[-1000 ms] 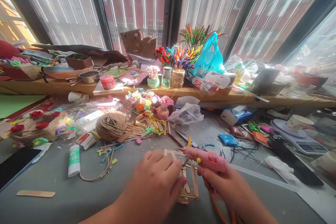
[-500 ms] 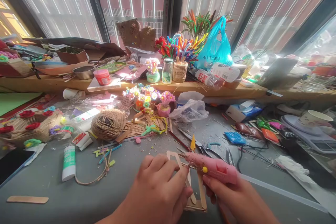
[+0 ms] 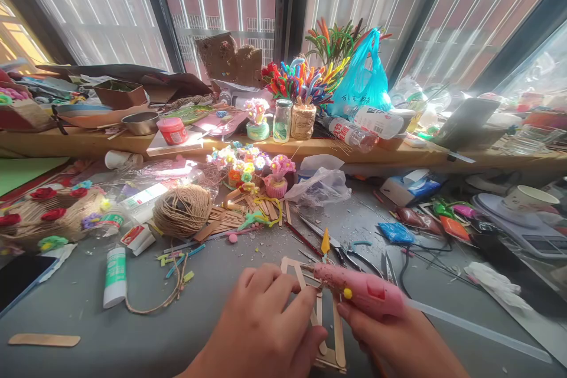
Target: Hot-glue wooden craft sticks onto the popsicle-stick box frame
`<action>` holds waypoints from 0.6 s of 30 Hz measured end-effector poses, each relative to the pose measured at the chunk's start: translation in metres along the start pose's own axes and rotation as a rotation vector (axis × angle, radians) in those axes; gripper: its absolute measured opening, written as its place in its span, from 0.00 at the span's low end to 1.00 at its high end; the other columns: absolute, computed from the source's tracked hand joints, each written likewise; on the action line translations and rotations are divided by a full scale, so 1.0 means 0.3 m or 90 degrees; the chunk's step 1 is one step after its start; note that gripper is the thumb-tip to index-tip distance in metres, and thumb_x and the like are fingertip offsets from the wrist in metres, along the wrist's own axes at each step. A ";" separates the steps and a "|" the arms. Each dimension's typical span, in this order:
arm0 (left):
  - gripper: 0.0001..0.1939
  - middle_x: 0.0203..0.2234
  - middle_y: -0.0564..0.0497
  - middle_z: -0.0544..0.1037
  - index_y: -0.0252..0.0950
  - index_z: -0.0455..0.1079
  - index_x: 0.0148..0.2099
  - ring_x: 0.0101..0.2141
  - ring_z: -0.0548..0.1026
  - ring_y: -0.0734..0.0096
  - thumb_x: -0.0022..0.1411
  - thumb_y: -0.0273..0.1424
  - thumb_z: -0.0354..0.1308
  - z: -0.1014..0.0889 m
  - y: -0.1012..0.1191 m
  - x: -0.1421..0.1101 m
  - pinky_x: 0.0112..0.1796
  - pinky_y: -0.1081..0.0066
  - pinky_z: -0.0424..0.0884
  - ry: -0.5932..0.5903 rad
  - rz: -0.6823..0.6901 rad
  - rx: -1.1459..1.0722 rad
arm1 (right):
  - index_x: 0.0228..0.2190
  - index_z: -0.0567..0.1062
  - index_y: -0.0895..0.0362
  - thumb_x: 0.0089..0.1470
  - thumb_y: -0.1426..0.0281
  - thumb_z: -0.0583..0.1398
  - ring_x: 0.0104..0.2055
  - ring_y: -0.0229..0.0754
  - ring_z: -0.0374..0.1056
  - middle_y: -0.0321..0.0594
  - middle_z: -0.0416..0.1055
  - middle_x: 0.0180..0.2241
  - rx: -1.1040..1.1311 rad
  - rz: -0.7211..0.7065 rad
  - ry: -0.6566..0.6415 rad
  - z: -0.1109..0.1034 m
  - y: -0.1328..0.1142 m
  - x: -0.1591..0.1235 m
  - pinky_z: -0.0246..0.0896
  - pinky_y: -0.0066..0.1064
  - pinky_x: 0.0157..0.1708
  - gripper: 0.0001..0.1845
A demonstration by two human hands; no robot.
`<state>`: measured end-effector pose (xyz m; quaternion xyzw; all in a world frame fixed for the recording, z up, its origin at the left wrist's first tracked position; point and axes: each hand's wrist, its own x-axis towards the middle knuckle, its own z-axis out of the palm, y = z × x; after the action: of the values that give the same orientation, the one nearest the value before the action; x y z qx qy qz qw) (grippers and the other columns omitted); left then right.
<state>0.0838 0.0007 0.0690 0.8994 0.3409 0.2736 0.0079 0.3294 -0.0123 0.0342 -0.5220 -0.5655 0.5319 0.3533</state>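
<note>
A pink hot glue gun (image 3: 365,288) is gripped in my right hand (image 3: 394,331), its tip pointing left. From its back end runs a long clear glue stick (image 3: 482,331). My left hand (image 3: 270,319) is closed on a small frame of wooden craft sticks (image 3: 339,331), its fingers hiding the frame's left side. The glue gun's nozzle lies over the upper part of the frame, close to my left fingertips. Whether the nozzle touches the wood I cannot tell. Just behind the gun stands a small yellow pointed piece (image 3: 325,242).
Scissors (image 3: 341,248) lie open behind the glue gun. A twine ball (image 3: 182,210), a glue stick tube (image 3: 115,277) and a loose craft stick (image 3: 44,339) are on the left. At right are a blue packet (image 3: 396,233) and a scale (image 3: 527,230). A crowded wooden ledge (image 3: 110,144) runs behind.
Both hands hold nearly the same pose. The glue gun has tilted slightly and its rear has shifted a little right; the frame has turned slightly under my left hand.
</note>
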 end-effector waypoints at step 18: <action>0.13 0.39 0.46 0.83 0.36 0.73 0.56 0.38 0.77 0.57 0.72 0.33 0.58 0.001 -0.020 0.002 0.37 0.61 0.77 -0.005 0.033 0.001 | 0.55 0.85 0.48 0.63 0.49 0.66 0.66 0.61 0.72 0.47 0.79 0.61 0.057 -0.024 0.038 0.048 -0.028 0.000 0.59 0.55 0.70 0.25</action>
<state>0.0805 0.0057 0.0679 0.9090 0.3176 0.2698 0.0011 0.3139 -0.0148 0.0396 -0.5106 -0.5400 0.5343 0.4027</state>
